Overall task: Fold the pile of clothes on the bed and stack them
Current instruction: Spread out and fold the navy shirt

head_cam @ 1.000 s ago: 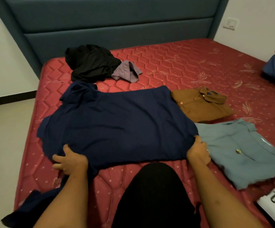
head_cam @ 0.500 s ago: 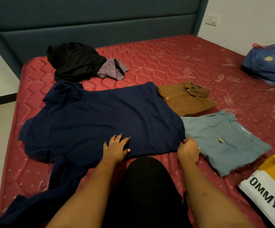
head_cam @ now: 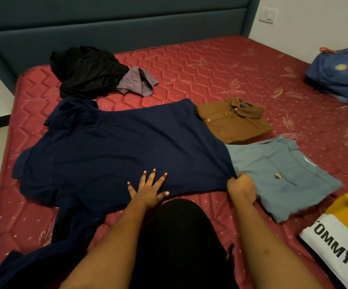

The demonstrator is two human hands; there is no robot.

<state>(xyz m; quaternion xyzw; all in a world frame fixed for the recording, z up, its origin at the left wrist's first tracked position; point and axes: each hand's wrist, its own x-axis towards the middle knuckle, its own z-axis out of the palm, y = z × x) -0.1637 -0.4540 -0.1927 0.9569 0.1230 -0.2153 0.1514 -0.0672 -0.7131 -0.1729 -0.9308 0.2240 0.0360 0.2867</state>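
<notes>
Navy garment (head_cam: 123,151) is lying spread on the red mattress (head_cam: 210,65), one end trailing off the near edge. Left hand (head_cam: 148,189) is pressing flat on its near hem, fingers spread. Right hand (head_cam: 241,187) is pinching the hem's right corner, fingers curled, at the edge of the folded grey-blue shirt (head_cam: 289,174). Folded brown shirt (head_cam: 233,122) is lying just behind.

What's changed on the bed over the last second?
The left hand slid rightward along the near edge of the navy garment, from its left end to the middle, where it presses flat with fingers spread. The right hand still pinches the near right corner. The garment, brown shirt, light blue shirt and black pile stayed put.
</notes>
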